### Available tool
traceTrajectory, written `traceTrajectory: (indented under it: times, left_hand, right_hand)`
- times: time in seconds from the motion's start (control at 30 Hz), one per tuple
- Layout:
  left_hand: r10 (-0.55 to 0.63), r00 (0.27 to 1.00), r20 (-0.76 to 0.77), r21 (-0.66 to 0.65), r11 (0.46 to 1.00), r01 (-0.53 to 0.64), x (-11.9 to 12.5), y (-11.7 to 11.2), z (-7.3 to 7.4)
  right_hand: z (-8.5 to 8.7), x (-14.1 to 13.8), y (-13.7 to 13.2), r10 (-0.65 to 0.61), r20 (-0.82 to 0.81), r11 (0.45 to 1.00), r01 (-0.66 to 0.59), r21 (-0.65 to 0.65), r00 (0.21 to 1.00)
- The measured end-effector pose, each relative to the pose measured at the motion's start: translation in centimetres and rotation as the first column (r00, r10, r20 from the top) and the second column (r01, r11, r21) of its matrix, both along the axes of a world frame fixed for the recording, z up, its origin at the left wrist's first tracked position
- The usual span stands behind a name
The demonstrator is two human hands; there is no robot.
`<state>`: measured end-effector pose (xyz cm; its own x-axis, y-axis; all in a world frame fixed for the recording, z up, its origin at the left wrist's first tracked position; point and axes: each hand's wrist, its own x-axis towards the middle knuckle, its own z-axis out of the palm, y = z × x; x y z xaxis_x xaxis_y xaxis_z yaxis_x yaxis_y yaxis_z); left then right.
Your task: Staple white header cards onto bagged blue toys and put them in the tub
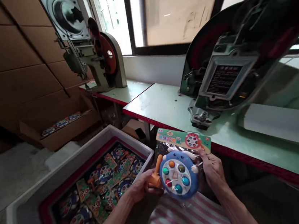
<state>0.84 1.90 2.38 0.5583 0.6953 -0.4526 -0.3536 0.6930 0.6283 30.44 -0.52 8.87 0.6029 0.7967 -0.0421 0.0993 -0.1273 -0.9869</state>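
Between my two hands is a packaged toy (176, 174): a round blue animal-faced board with coloured buttons and an orange hammer (157, 173), in a clear bag. A printed green header card (178, 139) tops the bag. My left hand (143, 186) is closed on the bag's left edge, by the hammer. At the card's right end, my right hand (212, 168) pinches the bag and card, thumb on the front. The package is held tilted above the lap, just in front of the table edge. Fingers behind the bag are hidden.
A large pale bin (111, 131) at left holds several similar packaged toys. A riveting-type machine (218, 74) stands on the green table (158, 98) at right, another machine (104, 55) behind. An open carton (69, 125) with toys sits at back left, beside stacked cartons (0, 54).
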Motion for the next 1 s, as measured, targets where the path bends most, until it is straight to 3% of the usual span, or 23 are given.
traceTrajectory:
  times: [0.07,0.13,0.23,0.37,0.47,0.6,0.73,0.87,1.0]
  left_hand:
    - [0.031,0.999,0.020,-0.068,0.997,-0.029,-1.7,-1.9,-1.6]
    - [0.178,0.984,0.017,-0.116,0.978,-0.175,-2.3,-3.0,-2.6]
    - [0.364,0.931,0.003,-0.146,0.921,-0.360,-1.9,-3.7,-3.0]
    - [0.469,0.881,-0.063,-0.124,0.872,-0.473,-1.6,-3.6,-2.9]
    - [0.534,0.834,-0.139,-0.085,0.832,-0.548,-3.3,-3.1,-3.1]
    - [0.631,0.738,-0.239,-0.008,0.759,-0.651,-9.1,-2.3,-3.4]
    - [0.711,0.585,-0.389,0.084,0.660,-0.746,-18.2,-2.5,-2.8]
    - [0.773,0.414,-0.481,0.188,0.552,-0.813,-26.5,-3.7,-2.0]
    - [0.766,0.330,-0.552,0.216,0.513,-0.831,-30.0,-5.5,-2.8]
  right_hand:
    - [-1.4,-1.1,0.5,-0.077,-0.028,0.997,0.077,0.012,0.997]
    - [-2.5,-2.9,0.9,-0.086,-0.072,0.996,0.087,0.006,0.994]
    - [-3.6,-6.2,1.0,0.007,-0.082,0.999,-0.012,-0.053,0.997]
    - [-4.6,-10.5,0.9,0.178,-0.132,0.979,-0.189,-0.078,0.975]
    - [-5.4,-13.2,1.1,0.262,-0.198,0.960,-0.277,-0.053,0.945]
    - [-5.9,-16.5,1.4,0.423,-0.276,0.893,-0.448,-0.031,0.863]
    - [-6.0,-17.9,1.3,0.592,-0.349,0.779,-0.627,0.017,0.726]
    - [-6.4,-17.1,0.9,0.572,-0.377,0.781,-0.624,-0.022,0.729]
    - [-6.9,-16.4,0.7,0.539,-0.389,0.797,-0.601,-0.051,0.748]
